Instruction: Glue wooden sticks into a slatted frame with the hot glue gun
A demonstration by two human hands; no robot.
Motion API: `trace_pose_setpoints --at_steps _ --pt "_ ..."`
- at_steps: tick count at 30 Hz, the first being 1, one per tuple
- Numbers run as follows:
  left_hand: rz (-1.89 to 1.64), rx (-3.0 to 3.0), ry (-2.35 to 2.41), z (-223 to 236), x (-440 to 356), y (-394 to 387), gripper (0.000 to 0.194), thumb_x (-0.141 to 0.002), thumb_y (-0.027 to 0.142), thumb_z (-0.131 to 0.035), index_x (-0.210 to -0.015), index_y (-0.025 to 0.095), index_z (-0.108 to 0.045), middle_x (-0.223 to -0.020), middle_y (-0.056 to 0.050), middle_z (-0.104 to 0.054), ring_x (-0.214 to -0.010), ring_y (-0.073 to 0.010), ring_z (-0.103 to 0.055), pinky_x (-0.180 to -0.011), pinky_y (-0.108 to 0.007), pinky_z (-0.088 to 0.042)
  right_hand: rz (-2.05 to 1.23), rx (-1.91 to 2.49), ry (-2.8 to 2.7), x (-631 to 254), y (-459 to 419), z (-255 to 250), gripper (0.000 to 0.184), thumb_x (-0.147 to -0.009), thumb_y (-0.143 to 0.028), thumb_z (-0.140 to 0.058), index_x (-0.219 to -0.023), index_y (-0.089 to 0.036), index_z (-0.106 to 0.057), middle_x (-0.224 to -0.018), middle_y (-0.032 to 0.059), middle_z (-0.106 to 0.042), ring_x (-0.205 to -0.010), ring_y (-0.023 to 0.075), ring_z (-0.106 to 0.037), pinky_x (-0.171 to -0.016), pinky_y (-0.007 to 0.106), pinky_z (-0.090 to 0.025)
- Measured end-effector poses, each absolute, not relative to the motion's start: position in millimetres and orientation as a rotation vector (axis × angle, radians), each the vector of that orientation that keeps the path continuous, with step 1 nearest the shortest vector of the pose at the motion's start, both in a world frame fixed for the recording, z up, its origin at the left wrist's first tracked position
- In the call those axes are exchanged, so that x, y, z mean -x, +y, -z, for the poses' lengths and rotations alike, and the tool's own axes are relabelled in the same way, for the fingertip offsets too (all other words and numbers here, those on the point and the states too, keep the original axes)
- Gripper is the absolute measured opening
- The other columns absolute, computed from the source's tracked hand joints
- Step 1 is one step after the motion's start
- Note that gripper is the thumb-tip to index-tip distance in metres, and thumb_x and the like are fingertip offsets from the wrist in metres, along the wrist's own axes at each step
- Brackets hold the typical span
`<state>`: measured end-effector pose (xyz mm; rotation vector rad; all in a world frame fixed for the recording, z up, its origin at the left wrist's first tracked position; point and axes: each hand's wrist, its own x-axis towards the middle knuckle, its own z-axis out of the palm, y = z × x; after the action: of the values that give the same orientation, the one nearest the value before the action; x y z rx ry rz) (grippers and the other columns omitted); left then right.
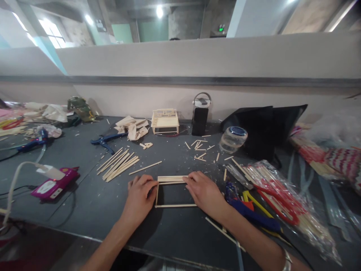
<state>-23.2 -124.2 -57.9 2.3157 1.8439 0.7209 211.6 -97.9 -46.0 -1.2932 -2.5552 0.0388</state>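
Observation:
A rectangular frame of thin wooden sticks (pixel 175 206) lies flat on the dark table before me, with several sticks side by side (pixel 172 179) along its far edge. My left hand (pixel 141 195) is closed at the frame's far left corner, thumb and fingers pinching the stick ends. Opposite it, my right hand (pixel 207 194) is closed on the right ends of the same sticks and covers the frame's right side. Loose long sticks (pixel 118 165) lie beyond my left hand, and short cut pieces (pixel 199 145) are scattered beyond the right.
A small stick-built model (pixel 165 122) stands at the back beside a phone (pixel 200 121). Blue cutters (pixel 105 142) and a magenta power strip (pixel 55 184) are on the left. To the right are a clear jar (pixel 233 139), a blue glue gun (pixel 251 212) and bagged sticks (pixel 284 199).

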Motion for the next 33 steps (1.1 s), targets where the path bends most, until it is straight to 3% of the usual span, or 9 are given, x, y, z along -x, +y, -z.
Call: trace_pose_setpoints --at_steps 15,21,33 --pt "-0.538 -2.652 1.808 49 19 -115 0.023 -0.092 0.018 -0.046 -0.085 0.020 -0.067 -0.086 -0.005 -0.064 -0.082 -0.0199 -0.056 -0.080 -0.039 -0.036 -0.023 1.306 -2.580 -211 -98 46 0.019 -0.090 -0.010 -0.051 -0.104 -0.017 -0.063 -0.094 0.0081 -0.062 -0.089 0.0193 -0.054 -0.081 0.029 -0.044" --pt "-0.397 -2.880 1.721 46 21 -115 0.020 -0.089 0.011 -0.048 -0.087 0.018 -0.066 -0.090 -0.006 -0.063 -0.084 -0.0219 -0.056 -0.085 -0.042 -0.034 -0.024 1.323 -2.621 -212 -97 45 0.022 -0.090 -0.008 -0.048 -0.105 -0.016 -0.063 -0.095 0.0090 -0.063 -0.091 0.0197 -0.053 -0.082 0.030 -0.043" --pt "-0.323 -3.047 1.701 44 23 -116 0.017 -0.089 0.013 -0.050 -0.085 0.018 -0.066 -0.088 -0.006 -0.064 -0.084 -0.0227 -0.055 -0.087 -0.043 -0.034 -0.038 1.357 -2.655 -210 -97 42 0.029 -0.084 -0.002 -0.050 -0.106 -0.016 -0.063 -0.098 0.0086 -0.063 -0.092 0.0201 -0.052 -0.082 0.030 -0.043"
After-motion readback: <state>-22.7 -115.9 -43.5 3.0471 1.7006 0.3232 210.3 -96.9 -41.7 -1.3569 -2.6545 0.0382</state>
